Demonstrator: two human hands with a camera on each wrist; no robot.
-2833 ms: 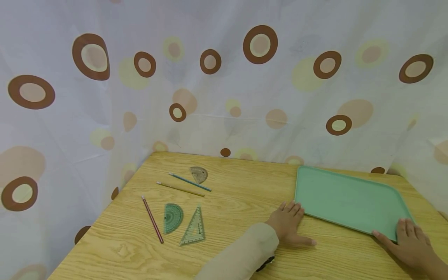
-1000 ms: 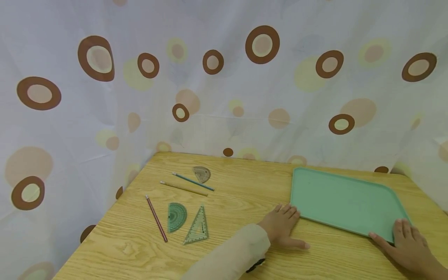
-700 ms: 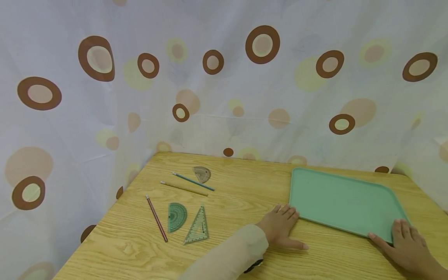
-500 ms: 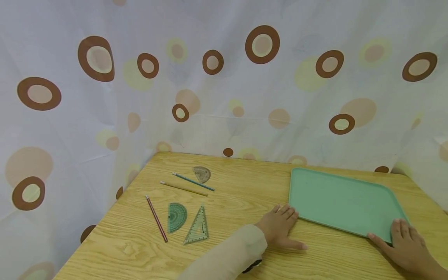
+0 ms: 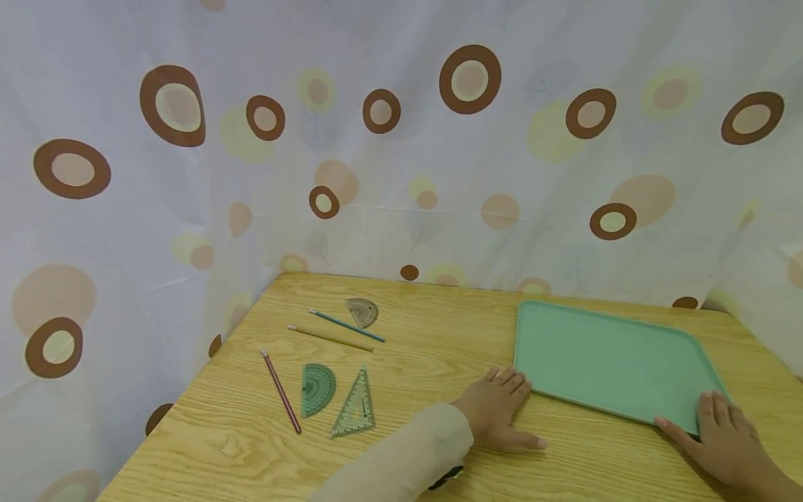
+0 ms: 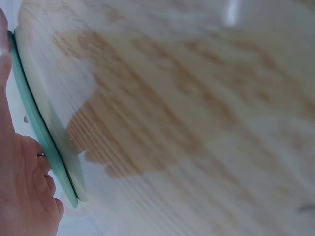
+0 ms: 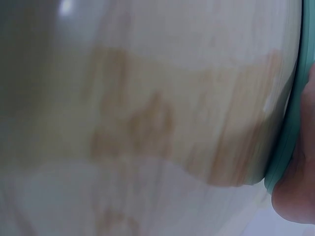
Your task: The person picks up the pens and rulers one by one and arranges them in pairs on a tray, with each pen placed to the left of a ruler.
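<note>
A flat green tray [image 5: 608, 355] lies on the right side of the wooden table, turned at a slant. My left hand [image 5: 495, 411] rests on the tabletop with fingers extended, the fingertips at the tray's near left corner and the thumb spread out to the right. At the near right corner, my right hand [image 5: 724, 439] lays its straight fingers over the rim, its thumb against the near edge. In the left wrist view the tray's rim [image 6: 39, 123] runs beside the palm; the right wrist view catches a strip of rim [image 7: 290, 128] against that hand.
To the left lie a red pencil [image 5: 281, 392], a yellow pencil [image 5: 329, 337], a blue pencil [image 5: 347, 325], a green protractor [image 5: 318, 390], a clear protractor [image 5: 364, 312] and a set square [image 5: 356, 408]. A spotted curtain [image 5: 439, 160] hangs behind the table.
The tray has slid a little to the left along the table, and both hands have shifted left with it. The pencils, protractors and set square stay put; the head view has turned slightly.
</note>
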